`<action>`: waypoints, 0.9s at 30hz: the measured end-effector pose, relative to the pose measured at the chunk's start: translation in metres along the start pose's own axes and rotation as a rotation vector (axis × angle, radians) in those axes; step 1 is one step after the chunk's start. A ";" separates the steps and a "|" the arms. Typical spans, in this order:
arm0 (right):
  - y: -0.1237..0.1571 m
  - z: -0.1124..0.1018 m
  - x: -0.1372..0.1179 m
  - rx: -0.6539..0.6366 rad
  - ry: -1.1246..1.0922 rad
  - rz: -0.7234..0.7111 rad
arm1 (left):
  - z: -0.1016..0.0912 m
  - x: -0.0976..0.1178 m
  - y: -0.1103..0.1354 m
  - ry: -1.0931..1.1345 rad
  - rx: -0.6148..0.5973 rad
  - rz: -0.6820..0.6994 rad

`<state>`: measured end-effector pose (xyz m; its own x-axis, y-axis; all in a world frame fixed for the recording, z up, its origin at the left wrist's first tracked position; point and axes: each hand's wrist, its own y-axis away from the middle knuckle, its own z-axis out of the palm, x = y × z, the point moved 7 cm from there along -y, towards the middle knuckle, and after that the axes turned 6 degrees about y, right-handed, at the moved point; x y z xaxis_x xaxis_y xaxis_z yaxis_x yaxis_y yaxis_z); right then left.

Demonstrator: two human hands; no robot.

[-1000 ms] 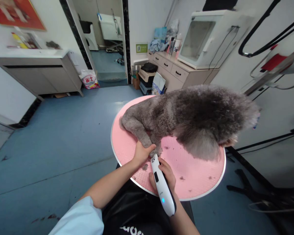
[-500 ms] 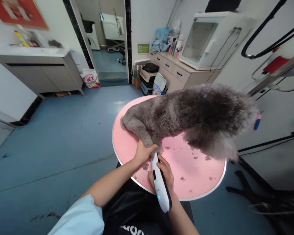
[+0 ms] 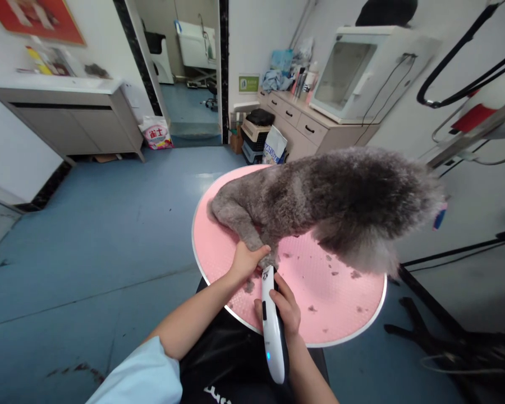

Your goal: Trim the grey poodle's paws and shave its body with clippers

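A grey, curly-coated dog (image 3: 294, 191) is on a round pink grooming table (image 3: 340, 320), its body trimmed short and its head fluffy at the right. My left hand (image 3: 248, 259) is closed around the dog's lower leg, thumb across the front near the paw. In my right hand (image 3: 286, 306) is a white and black pet clipper (image 3: 272, 331) with a blue light. The clipper's head end points away from me at the paw (image 3: 270, 260); whether the blade touches the fur I cannot tell. Loose tufts of hair (image 3: 312, 308) lie on the tabletop.
A black jointed arm and metal pole (image 3: 467, 140) stand at the right. Behind the table are a drawer cabinet (image 3: 294, 115) carrying a white glass-door box (image 3: 353, 73), and stacked pet carriers (image 3: 255, 134). A sink cabinet (image 3: 79, 118) stands far left.
The clipper has swung slightly, its rear end moving left and nearer to me, with my right hand around it. My left hand keeps its hold; the dog's head has shifted slightly.
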<state>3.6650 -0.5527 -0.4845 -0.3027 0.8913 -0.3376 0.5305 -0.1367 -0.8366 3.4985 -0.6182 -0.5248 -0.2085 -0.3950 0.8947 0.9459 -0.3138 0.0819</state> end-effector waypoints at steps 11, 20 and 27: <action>0.016 0.005 0.010 -0.011 -0.067 0.077 | 0.009 0.003 0.005 0.091 0.021 -0.047; 0.012 -0.001 0.013 0.053 -0.084 0.127 | 0.012 0.006 0.006 0.064 0.050 0.040; 0.000 0.000 0.002 0.055 -0.023 0.044 | 0.009 0.008 0.006 0.044 0.066 0.122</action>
<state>3.6644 -0.5508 -0.4855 -0.2979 0.8739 -0.3840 0.5001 -0.1998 -0.8426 3.5046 -0.6152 -0.5131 -0.1007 -0.4647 0.8797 0.9788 -0.2046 0.0040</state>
